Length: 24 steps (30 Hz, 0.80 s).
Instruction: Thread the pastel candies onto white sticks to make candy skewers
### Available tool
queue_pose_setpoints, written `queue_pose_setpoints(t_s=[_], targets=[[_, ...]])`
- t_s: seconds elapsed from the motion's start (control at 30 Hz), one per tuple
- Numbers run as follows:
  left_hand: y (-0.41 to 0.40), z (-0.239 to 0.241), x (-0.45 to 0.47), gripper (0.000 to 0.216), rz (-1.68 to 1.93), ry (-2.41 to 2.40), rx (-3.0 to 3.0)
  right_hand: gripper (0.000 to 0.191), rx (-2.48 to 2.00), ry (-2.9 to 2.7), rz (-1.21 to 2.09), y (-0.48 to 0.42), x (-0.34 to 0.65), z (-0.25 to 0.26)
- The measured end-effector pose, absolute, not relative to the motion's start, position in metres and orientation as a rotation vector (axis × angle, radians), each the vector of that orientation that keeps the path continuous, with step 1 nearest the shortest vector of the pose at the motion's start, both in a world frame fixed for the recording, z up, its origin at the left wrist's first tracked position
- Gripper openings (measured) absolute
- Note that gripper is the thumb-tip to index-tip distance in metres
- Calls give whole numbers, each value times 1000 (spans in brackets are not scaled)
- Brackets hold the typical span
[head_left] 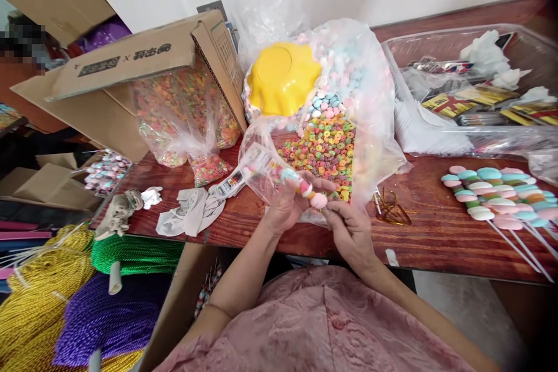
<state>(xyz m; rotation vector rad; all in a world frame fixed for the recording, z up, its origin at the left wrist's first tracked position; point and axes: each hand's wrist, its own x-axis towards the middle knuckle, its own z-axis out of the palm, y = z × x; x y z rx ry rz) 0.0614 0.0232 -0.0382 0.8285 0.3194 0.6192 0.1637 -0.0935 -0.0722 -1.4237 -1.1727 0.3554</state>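
A skewer of pastel marshmallow-like candies and gummy rings [304,187] runs slantwise between my hands, over the front of an open plastic bag. My left hand [283,207] is closed around its upper part. At the lower end, beside a pink candy [318,201], the fingertips of my right hand [352,232] are pinched together; the stick there is hidden by them. Just beyond my hands lie many small colourful gummy rings [325,148] in the bag. Behind them are pink, blue and white candies [344,78], with a yellow scalloped bowl [283,78] upside down on top.
Finished candy skewers [501,195] lie at the right, below a clear plastic bin [436,128] of packets. A cardboard box [174,58] with bagged gummy rings stands at left. Grey cloth [192,212] and gold wire pieces [392,209] lie near the table edge. Bundled cords [117,308] sit lower left.
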Motion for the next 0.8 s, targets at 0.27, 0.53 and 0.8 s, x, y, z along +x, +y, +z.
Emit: queue_pose_setpoints(t_s=[0.27, 0.53, 0.8], targets=[[53, -15, 58, 29, 810, 422, 666, 12, -1427, -1261, 189, -95, 167, -82], [54, -23, 67, 43, 744, 557, 436, 16, -1510, -1458, -377, -96, 182, -85], [41, -33, 71, 42, 822, 548, 642, 19, -1542, -1542, -546, -96, 183, -85]])
